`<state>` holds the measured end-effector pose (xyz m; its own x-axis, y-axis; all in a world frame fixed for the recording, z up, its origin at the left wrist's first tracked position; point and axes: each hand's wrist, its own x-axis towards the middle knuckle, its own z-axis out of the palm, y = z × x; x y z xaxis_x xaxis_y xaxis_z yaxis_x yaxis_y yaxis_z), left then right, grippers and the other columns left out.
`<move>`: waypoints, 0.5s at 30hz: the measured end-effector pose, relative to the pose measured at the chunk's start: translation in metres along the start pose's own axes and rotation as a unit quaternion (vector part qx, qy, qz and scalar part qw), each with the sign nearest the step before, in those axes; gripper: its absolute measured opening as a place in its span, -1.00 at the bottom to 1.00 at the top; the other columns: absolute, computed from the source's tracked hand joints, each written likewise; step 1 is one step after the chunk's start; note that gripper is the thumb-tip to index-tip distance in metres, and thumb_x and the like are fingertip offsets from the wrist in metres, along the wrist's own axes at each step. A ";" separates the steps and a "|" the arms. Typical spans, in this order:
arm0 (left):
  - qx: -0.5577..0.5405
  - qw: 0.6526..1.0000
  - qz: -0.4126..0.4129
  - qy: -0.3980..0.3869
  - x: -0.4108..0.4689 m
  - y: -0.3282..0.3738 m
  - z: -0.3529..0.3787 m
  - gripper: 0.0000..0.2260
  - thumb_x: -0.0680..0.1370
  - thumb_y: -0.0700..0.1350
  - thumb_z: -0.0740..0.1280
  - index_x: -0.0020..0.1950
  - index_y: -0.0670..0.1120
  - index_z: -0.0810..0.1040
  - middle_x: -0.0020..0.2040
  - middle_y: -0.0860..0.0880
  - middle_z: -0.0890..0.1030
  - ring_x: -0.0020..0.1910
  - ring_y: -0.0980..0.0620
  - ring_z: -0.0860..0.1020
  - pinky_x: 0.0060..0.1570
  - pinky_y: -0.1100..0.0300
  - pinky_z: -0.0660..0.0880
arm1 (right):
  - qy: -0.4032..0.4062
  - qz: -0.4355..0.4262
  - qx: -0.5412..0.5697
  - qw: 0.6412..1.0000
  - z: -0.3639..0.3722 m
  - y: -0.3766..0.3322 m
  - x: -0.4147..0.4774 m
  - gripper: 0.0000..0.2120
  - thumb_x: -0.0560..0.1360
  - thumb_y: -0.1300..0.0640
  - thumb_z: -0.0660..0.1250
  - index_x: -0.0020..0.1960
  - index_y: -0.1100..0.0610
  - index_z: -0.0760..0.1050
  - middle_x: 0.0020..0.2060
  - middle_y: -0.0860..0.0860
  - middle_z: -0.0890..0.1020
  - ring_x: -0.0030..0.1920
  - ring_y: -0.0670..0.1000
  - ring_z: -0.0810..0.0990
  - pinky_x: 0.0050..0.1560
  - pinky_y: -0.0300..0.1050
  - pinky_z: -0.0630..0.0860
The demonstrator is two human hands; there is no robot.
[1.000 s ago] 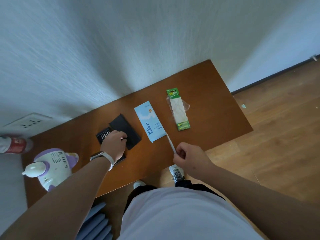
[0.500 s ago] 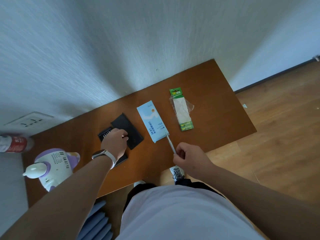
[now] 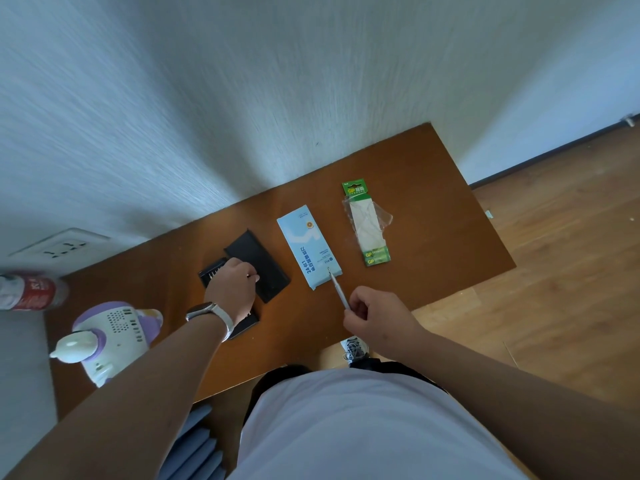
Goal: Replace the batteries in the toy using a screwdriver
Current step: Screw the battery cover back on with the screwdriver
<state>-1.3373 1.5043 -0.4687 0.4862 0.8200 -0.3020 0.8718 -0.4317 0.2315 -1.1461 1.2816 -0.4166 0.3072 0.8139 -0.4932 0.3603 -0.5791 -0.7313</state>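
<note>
A white and purple toy [image 3: 110, 336] lies at the left end of the brown table [image 3: 433, 188]. My left hand [image 3: 232, 289], with a watch on the wrist, rests over the black screwdriver bit case [image 3: 258, 265], its fingertips pinched on something small that looks like a bit. My right hand [image 3: 377, 317] grips a slim silver screwdriver [image 3: 337, 287] that points toward the light blue box [image 3: 308, 249]. A green battery pack [image 3: 369, 225] with torn clear plastic lies to the right of the box.
A red-labelled bottle [image 3: 29, 291] lies at the far left by the wall, under a wall socket [image 3: 60, 247]. The table stands against a white wall, with wooden floor to its right. My shoe [image 3: 353, 349] shows below the table's front edge.
My left hand's fingers have shifted slightly over the black case. The right hand and screwdriver stay nearly still; the view has drifted a little.
</note>
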 end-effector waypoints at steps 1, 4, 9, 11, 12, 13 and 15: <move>0.007 1.000 0.007 0.000 0.000 0.001 0.000 -0.82 0.66 -0.11 0.28 0.08 -0.13 0.65 0.08 -0.05 0.59 -0.02 0.01 0.55 -0.04 0.17 0.46 | -0.002 0.001 -0.004 1.000 0.000 -0.001 0.000 -0.80 0.53 0.01 0.35 -0.24 -0.09 0.40 -0.41 -0.13 0.53 -0.43 -0.24 0.47 -0.48 -0.41 0.34; 0.020 1.000 0.018 0.003 -0.003 0.004 -0.002 -0.80 0.67 -0.08 0.26 0.11 -0.13 0.64 0.08 -0.05 0.58 -0.06 0.02 0.53 -0.13 0.19 0.44 | -0.004 -0.004 0.000 1.000 0.001 -0.002 -0.001 -0.79 0.53 0.02 0.36 -0.25 -0.08 0.40 -0.41 -0.11 0.53 -0.42 -0.26 0.47 -0.46 -0.41 0.35; -0.031 0.999 0.015 0.037 -0.016 0.021 -0.008 -0.83 0.64 -0.07 0.29 0.05 -0.11 0.64 -0.05 -0.03 0.66 -0.11 0.01 0.59 -0.22 0.18 0.45 | -0.006 -0.006 0.009 1.000 0.001 -0.008 -0.001 -0.80 0.52 0.04 0.36 -0.24 -0.07 0.41 -0.41 -0.13 0.53 -0.39 -0.33 0.48 -0.46 -0.45 0.35; -0.117 0.992 -0.020 0.044 -0.023 0.032 -0.015 -0.87 0.62 -0.08 0.32 0.00 -0.09 0.63 -0.09 0.00 0.67 -0.10 0.02 0.62 -0.10 0.10 0.57 | -0.006 -0.008 0.010 1.000 0.001 -0.012 -0.002 -0.81 0.52 0.04 0.37 -0.23 -0.07 0.42 -0.41 -0.13 0.53 -0.38 -0.35 0.49 -0.45 -0.47 0.35; -0.169 0.984 -0.038 0.046 -0.027 0.038 -0.019 -0.89 0.61 -0.09 0.34 -0.04 -0.08 0.63 -0.12 0.01 0.68 -0.10 0.03 0.63 -0.06 0.06 0.60 | -0.006 -0.012 0.011 1.000 0.001 -0.014 -0.002 -0.81 0.52 0.04 0.37 -0.23 -0.07 0.43 -0.41 -0.14 0.53 -0.38 -0.35 0.49 -0.45 -0.47 0.36; -0.216 0.974 -0.049 0.050 -0.031 0.044 -0.024 -0.90 0.59 -0.10 0.35 -0.08 -0.07 0.62 -0.15 0.02 0.68 -0.12 0.04 0.63 -0.05 0.05 0.61 | -0.004 -0.019 0.011 1.000 0.000 -0.017 -0.002 -0.81 0.53 0.04 0.37 -0.23 -0.07 0.43 -0.41 -0.14 0.53 -0.37 -0.35 0.49 -0.44 -0.47 0.36; -0.291 0.953 -0.065 0.059 -0.039 0.054 -0.034 -0.90 0.57 -0.11 0.38 -0.15 -0.04 0.60 -0.22 0.04 0.68 -0.17 0.05 0.65 -0.09 0.04 0.63 | 0.000 -0.034 0.015 0.999 -0.001 -0.022 -0.003 -0.80 0.52 0.05 0.38 -0.24 -0.06 0.42 -0.41 -0.20 0.55 -0.34 -0.37 0.49 -0.40 -0.47 0.38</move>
<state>-1.3111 1.4611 -0.4131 0.3362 0.9040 -0.2643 0.7270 -0.0707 0.6830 -1.1545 1.2925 -0.3987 0.2832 0.8516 -0.4411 0.3532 -0.5202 -0.7776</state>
